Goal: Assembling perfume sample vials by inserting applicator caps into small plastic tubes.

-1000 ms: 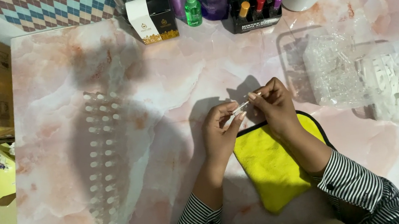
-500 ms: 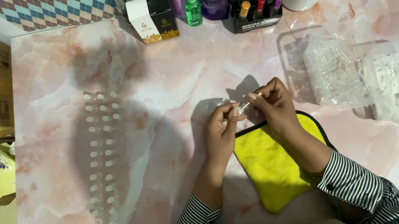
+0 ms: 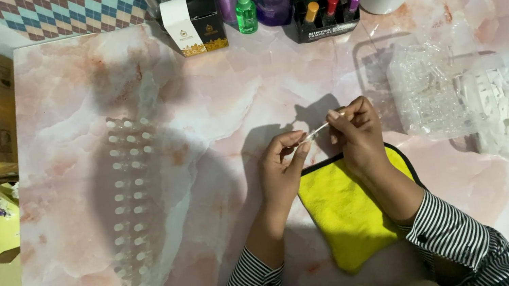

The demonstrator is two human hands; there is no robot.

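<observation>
holding one clear vial [image 3: 316, 131] between left hand [image 3: 283, 167], right hand [image 3: 355, 134].

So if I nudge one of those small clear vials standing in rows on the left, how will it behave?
The vials are narrow, upright and look empty, so one would probably tip easily. Being round, it would likely roll across the smooth marble table. They stand close together, so one falling may knock its neighbours. They seem light; glass or plastic I cannot tell.

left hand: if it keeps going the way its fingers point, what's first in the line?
The left hand points up and right, at the small clear vial both hands pinch. Right behind it is the right hand; the two nearly touch, though height is hard to judge from above.
</observation>
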